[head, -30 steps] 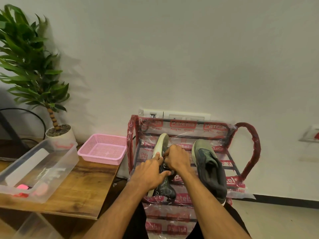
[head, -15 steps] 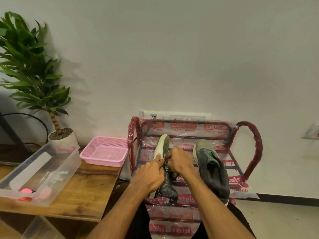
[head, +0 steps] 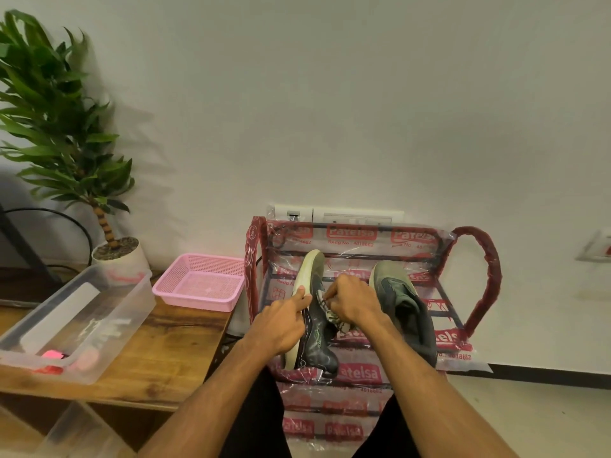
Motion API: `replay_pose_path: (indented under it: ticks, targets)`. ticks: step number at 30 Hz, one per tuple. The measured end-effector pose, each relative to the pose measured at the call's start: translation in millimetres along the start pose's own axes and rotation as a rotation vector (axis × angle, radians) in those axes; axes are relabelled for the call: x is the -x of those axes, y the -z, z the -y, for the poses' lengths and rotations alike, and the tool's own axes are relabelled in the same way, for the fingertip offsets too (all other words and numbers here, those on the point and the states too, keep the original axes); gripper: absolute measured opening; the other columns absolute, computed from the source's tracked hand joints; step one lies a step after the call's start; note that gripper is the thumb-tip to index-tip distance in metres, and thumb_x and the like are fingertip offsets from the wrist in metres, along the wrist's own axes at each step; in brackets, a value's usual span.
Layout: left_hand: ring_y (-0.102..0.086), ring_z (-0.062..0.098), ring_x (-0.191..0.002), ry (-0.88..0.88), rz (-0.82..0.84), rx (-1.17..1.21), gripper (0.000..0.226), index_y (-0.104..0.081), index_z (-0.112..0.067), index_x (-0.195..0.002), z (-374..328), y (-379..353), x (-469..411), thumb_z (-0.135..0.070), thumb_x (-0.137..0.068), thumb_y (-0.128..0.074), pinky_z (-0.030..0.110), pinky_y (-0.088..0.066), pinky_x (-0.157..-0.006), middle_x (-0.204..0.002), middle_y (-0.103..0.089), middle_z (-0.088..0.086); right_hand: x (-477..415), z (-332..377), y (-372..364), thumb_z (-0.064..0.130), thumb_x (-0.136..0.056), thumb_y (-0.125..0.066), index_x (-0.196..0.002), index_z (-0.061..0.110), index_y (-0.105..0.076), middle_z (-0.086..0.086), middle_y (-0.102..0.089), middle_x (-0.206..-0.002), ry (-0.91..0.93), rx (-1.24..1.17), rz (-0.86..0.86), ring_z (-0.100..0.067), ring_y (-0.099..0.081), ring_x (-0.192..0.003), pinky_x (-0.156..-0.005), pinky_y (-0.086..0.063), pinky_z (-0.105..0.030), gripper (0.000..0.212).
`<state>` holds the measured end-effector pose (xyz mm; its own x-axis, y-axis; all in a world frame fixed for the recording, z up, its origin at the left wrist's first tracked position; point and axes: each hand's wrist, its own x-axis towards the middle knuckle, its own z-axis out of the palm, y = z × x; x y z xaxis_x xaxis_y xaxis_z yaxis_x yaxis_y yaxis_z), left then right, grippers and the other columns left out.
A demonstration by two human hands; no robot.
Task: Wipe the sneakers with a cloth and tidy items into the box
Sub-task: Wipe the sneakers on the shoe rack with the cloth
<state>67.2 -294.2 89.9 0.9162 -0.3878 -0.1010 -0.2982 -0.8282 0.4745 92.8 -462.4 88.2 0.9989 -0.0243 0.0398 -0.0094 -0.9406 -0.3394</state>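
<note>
Head view looks down at a metal shoe rack [head: 479, 279] with red curved ends, wrapped in shiny, crinkly clear plastic with red labels. On the rack's top shelf lie both sneakers. The tipped sneaker [head: 317, 345] lies on its side, dark and smooth on top with a pale, flat sole. The left hand [head: 281, 320] holds that sole edge with thumb and fingers curled round it. The right hand [head: 350, 300] is curled tight and pinches a pale crumpled piece [head: 330, 314] against the same shoe; it may be a cloth or the laces, and I cannot tell which. The second sneaker [head: 403, 302], grey-green and soft looking, sits just right of that hand, and the arm hides its back part. Left of the rack stands a wooden desk [head: 158, 355] with a brown grain. On it, nearest the rack, is a pink basket [head: 198, 285] full of tiny holes, and farther left a clear plastic box [head: 82, 325] with blurry pink and red things inside. Beyond the box stands a leafy plant [head: 59, 127] in a white pot [head: 122, 256], cut off at the picture's edge. Behind the rack, white wall sockets [head: 357, 216] peek over its top bar.
</note>
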Motion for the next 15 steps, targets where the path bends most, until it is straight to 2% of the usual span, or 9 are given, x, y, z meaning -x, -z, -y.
replay_pose_path:
  ticks: [4, 6, 7, 9, 11, 13, 15]
  targets:
    - [-0.025, 0.013, -0.144, 0.019, -0.033, 0.166, 0.048, -0.036, -0.033, -0.147, 15, 0, -2, -0.026, -0.100, -0.045, 0.044, -0.023, -0.117, -0.155, -0.023, -0.018, -2, -4, 5, 0.020, -0.087, -0.067, -0.098, 0.029, -0.077, 0.010, -0.074, -0.105, -0.112, -0.155, -0.102, -0.016, -0.069, -0.094, -0.086, -0.054, -0.035, 0.018]
    - [-0.033, 0.011, -0.140, 0.009, -0.107, 0.247, 0.055, -0.038, -0.029, -0.146, 19, -3, -1, -0.029, -0.095, -0.058, 0.042, -0.029, -0.115, -0.152, -0.032, -0.015, -2, 0, 10, 0.023, -0.087, -0.068, -0.098, 0.030, -0.077, 0.012, -0.074, -0.103, -0.092, -0.197, -0.098, -0.011, -0.068, -0.085, -0.084, -0.055, -0.035, 0.016]
    - [-0.042, 0.009, -0.134, 0.013, -0.151, 0.313, 0.060, -0.040, -0.028, -0.145, 19, -5, 0, -0.027, -0.091, -0.064, 0.040, -0.035, -0.112, -0.148, -0.040, -0.012, -2, 4, 14, 0.024, -0.087, -0.068, -0.098, 0.031, -0.077, 0.013, -0.074, -0.103, -0.062, -0.204, -0.091, -0.008, -0.066, -0.082, -0.082, -0.055, -0.035, 0.015]
    - [-0.058, -0.002, -0.108, 0.054, -0.198, 0.452, 0.067, -0.043, -0.028, -0.143, 20, -9, 1, -0.021, -0.084, -0.074, 0.031, -0.048, -0.099, -0.131, -0.058, -0.012, 1, 13, 19, 0.025, -0.088, -0.069, -0.099, 0.030, -0.076, 0.013, -0.073, -0.103, 0.047, -0.193, -0.038, -0.004, -0.061, -0.075, -0.075, -0.053, -0.031, 0.015]
    - [-0.062, -0.007, -0.089, 0.083, -0.198, 0.486, 0.065, -0.050, -0.031, -0.137, 21, -11, -1, -0.022, -0.079, -0.078, 0.030, -0.052, -0.090, -0.107, -0.066, -0.019, 4, 24, 21, 0.021, -0.087, -0.068, -0.101, 0.028, -0.076, 0.012, -0.072, -0.105, 0.179, -0.109, 0.026, -0.006, -0.060, -0.076, -0.070, -0.049, -0.028, 0.018]
    - [-0.067, 0.004, -0.093, 0.106, -0.200, 0.484, 0.063, -0.054, -0.030, -0.133, 21, -13, -3, -0.026, -0.076, -0.080, 0.038, -0.053, -0.092, -0.102, -0.070, -0.017, 4, 33, 19, 0.020, -0.087, -0.065, -0.105, 0.028, -0.076, 0.008, -0.071, -0.109, 0.237, 0.017, -0.035, -0.013, -0.064, -0.085, -0.067, -0.047, -0.029, 0.022]
    - [-0.064, 0.010, -0.106, 0.122, -0.207, 0.503, 0.070, -0.051, -0.022, -0.138, 20, -13, -4, -0.026, -0.076, -0.081, 0.039, -0.050, -0.097, -0.117, -0.068, -0.008, 1, 38, 14, 0.022, -0.090, -0.062, -0.110, 0.027, -0.074, 0.002, -0.065, -0.118, 0.224, 0.104, -0.141, -0.020, -0.065, -0.089, -0.066, -0.048, -0.033, 0.024]
